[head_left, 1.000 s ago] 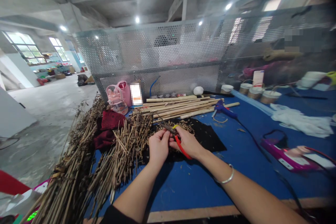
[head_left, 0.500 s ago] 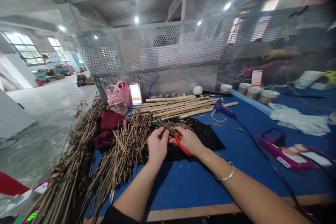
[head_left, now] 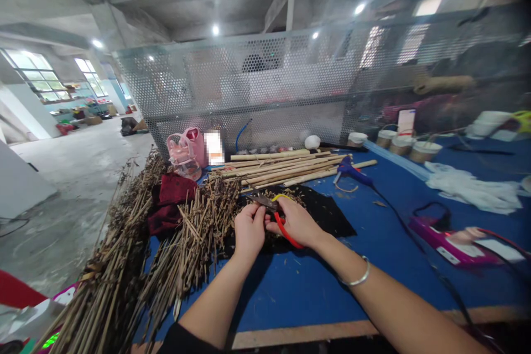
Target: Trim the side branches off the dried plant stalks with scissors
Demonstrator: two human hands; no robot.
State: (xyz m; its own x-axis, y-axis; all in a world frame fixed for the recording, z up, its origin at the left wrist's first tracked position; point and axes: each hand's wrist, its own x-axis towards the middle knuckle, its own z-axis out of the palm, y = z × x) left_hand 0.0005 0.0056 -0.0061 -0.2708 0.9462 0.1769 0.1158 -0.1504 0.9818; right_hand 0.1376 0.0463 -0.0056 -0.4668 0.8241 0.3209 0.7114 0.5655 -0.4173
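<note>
My right hand (head_left: 299, 223) is wrapped round a pair of shears (head_left: 286, 230) with one red and one yellow handle. Their dark blades point left, over my left hand (head_left: 249, 230), and the handles are spread apart. The left fingers are pinched together just below the blades; whatever they hold is too small or hidden to name. Beneath both hands lies a black cloth (head_left: 332, 213) strewn with dry plant bits. A bundle of dried stalks with seed heads (head_left: 194, 232) rests to the left of my left hand.
More long dried stalks (head_left: 108, 265) lean over the table's left edge by a dark red cloth (head_left: 176, 189). Pale sticks (head_left: 286, 168) and a blue glue gun (head_left: 352, 172) lie behind the hands. On the right are a purple device (head_left: 454, 243), cables and white gloves (head_left: 473, 188).
The shears' handles have spread wider, showing more of the yellow one, and the blades have opened and tilted slightly. Both hands stay in almost the same place.
</note>
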